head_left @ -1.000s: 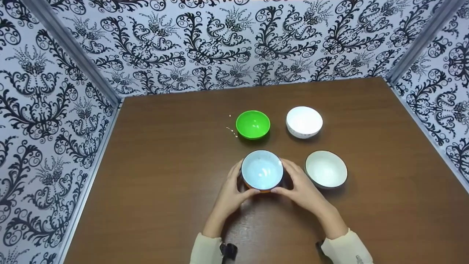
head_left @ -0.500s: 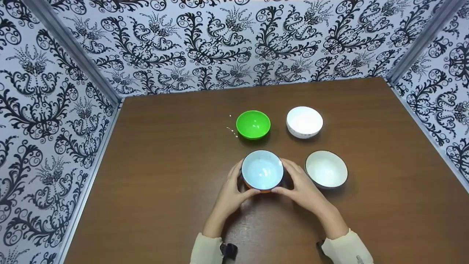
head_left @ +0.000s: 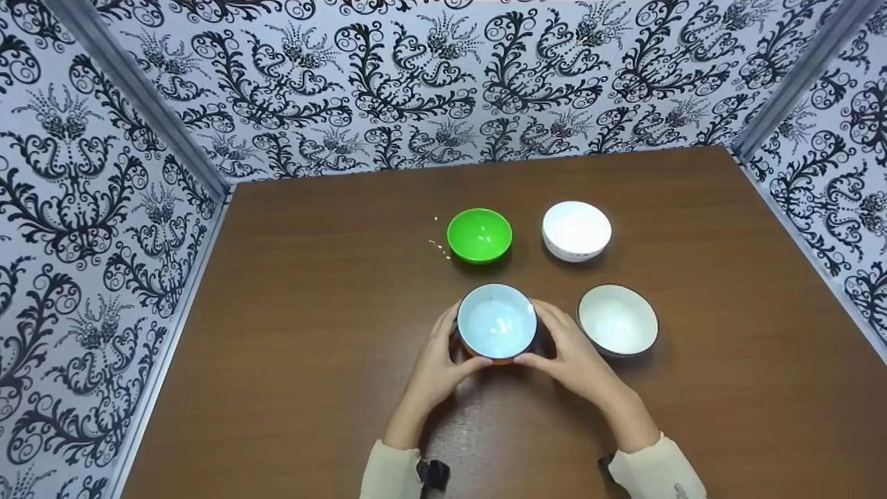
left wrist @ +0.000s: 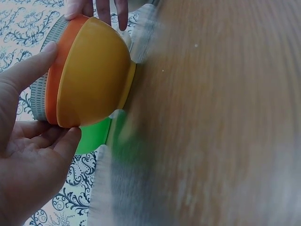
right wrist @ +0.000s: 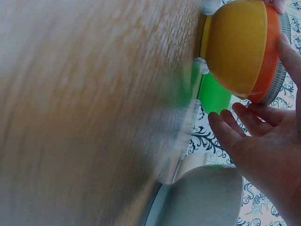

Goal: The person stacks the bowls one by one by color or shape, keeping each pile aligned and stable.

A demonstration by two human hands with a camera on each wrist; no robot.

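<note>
Both hands hold a stack of nested bowls near the middle of the wooden table. Uppermost is a bowl with a light blue inside (head_left: 497, 322) and a grey patterned outer wall (left wrist: 38, 99). It sits in an orange bowl (left wrist: 55, 92), itself nested in a yellow bowl (left wrist: 96, 70) whose foot is at the tabletop. My left hand (head_left: 436, 367) grips the left side, thumb at the near rim and fingers round the wall. From the right, my right hand (head_left: 578, 357) holds the stack the same way, its thumb close to the other. The bowls' insides below the top one are hidden.
A green bowl (head_left: 479, 235) stands just beyond the stack, with a white bowl (head_left: 576, 231) to its right. An off-white bowl (head_left: 617, 320) stands close beside my right hand. Small pale marks (head_left: 439, 248) show left of the green bowl. Patterned walls (head_left: 443, 83) border the table.
</note>
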